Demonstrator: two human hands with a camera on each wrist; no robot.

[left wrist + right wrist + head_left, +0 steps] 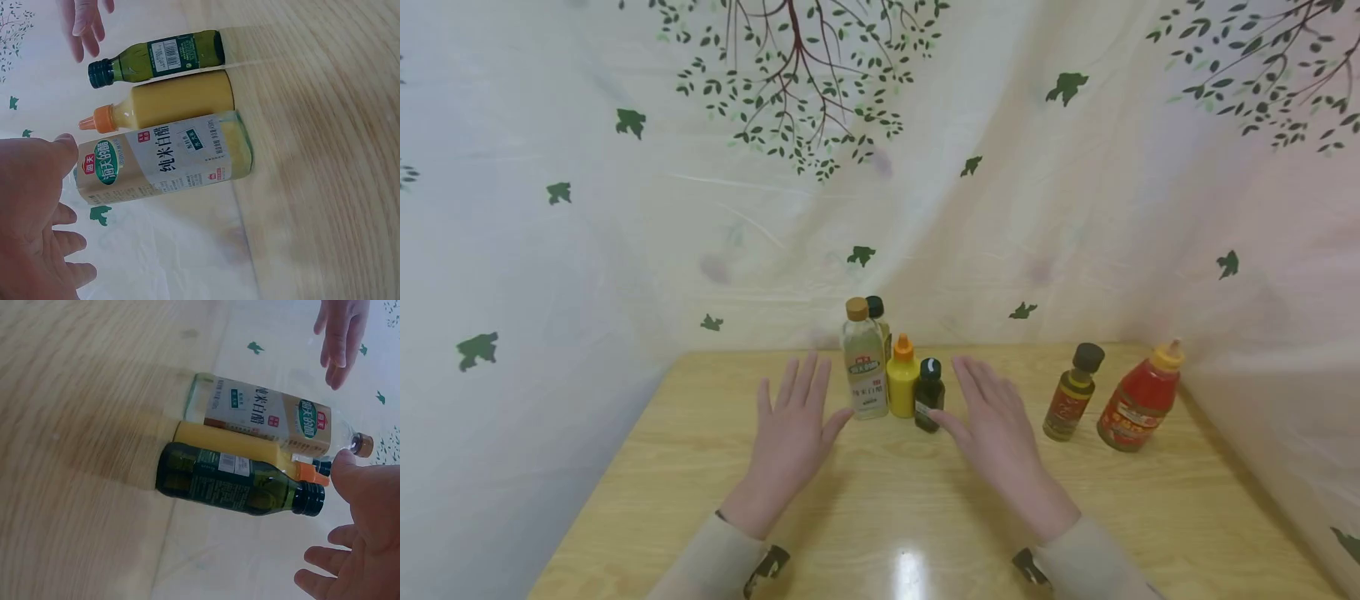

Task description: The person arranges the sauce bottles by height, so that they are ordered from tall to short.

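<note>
1. The left hand [793, 446] and right hand [1000, 429] are raised over the wooden table [887, 508], fingers straight, thumbs spread inward.
2. At right, a red squeeze bottle [1141, 404] stands beside a red-labelled bottle [1069, 406].
3. Between the hands stands a green glass bottle [931, 389].
4. Left of it stand a yellow squeeze bottle [902, 387] and white rice vinegar [867, 379].
5. A black-capped bottle [875, 307] is partly hidden behind the vinegar.
6. Farthest hangs a leaf-print cloth [925, 217].
</note>
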